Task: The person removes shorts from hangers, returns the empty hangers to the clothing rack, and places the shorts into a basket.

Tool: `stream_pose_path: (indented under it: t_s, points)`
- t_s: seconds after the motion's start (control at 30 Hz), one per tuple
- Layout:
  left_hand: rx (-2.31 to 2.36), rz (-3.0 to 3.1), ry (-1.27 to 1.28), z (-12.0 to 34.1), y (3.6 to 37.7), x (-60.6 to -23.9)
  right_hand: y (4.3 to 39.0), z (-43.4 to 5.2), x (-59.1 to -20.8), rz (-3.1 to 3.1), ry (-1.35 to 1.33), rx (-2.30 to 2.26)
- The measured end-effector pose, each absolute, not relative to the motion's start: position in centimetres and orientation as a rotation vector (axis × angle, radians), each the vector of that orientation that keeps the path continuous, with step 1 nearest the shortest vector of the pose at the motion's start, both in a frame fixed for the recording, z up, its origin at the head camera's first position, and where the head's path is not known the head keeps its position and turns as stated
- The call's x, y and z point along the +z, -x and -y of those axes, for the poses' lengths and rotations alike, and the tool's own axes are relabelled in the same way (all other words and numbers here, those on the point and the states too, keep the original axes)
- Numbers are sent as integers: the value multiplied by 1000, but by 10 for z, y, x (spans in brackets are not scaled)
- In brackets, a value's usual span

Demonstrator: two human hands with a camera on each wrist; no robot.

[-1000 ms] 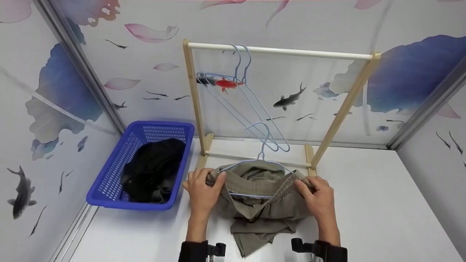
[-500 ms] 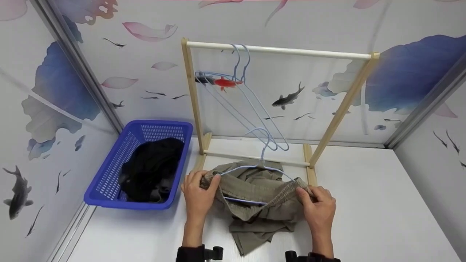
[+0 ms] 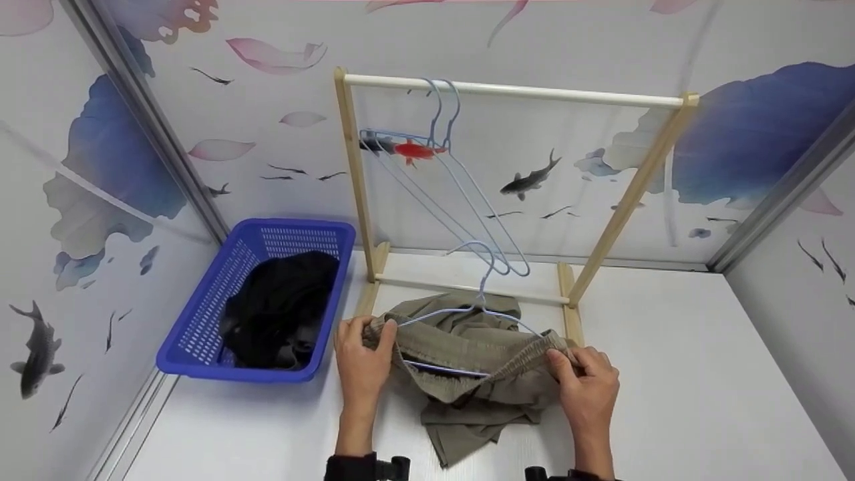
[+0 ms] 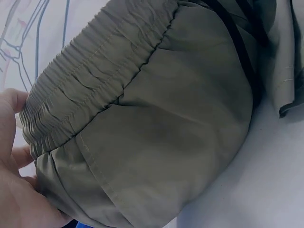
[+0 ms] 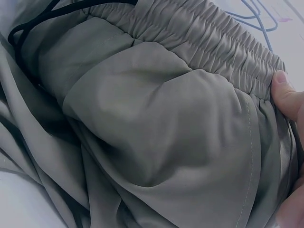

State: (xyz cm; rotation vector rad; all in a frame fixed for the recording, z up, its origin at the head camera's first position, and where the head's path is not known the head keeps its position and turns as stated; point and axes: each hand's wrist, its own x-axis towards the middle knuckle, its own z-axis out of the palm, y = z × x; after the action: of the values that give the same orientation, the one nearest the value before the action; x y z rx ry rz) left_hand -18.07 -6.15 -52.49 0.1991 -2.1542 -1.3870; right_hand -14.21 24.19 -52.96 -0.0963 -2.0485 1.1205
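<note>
Olive-grey pants (image 3: 467, 401) with a gathered elastic waistband (image 4: 95, 76) lie bunched on the white table. My left hand (image 3: 364, 357) pinches the left end of the waistband, thumb on the inner side. At the opposite end my right hand (image 3: 588, 387) grips the band the same way, and in the right wrist view its thumb (image 5: 285, 95) presses the gathers. Between both hands the waist opening is spread. A light blue wire hanger (image 3: 482, 280) sits inside it, its hook pointing up and its lower bar crossing the opening. A black drawstring (image 5: 76, 7) hangs from the band.
Behind the pants stands a rack with wooden legs and a white rail (image 3: 534, 92). Two blue hangers (image 3: 461, 174) hang on that rail. To the left is a blue plastic basket (image 3: 194, 321) with black clothing (image 3: 280, 307) in it. Printed wall panels enclose the table.
Both hands have moved slightly apart and the waistband is stretched wider. The hanger has sunk lower, toward me, and its shoulders now show in front of the back cloth.
</note>
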Motion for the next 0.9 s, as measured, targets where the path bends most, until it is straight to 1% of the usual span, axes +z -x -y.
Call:
stream_pose_path:
  t_s: [0.27, 0.9]
  points:
    - [-1377, 2210, -299, 59, 180, -527, 140, -240, -531, 2031, 87, 1107]
    - [-1381, 2122, -295, 60, 182, -535, 138, -244, -534, 2054, 129, 1136]
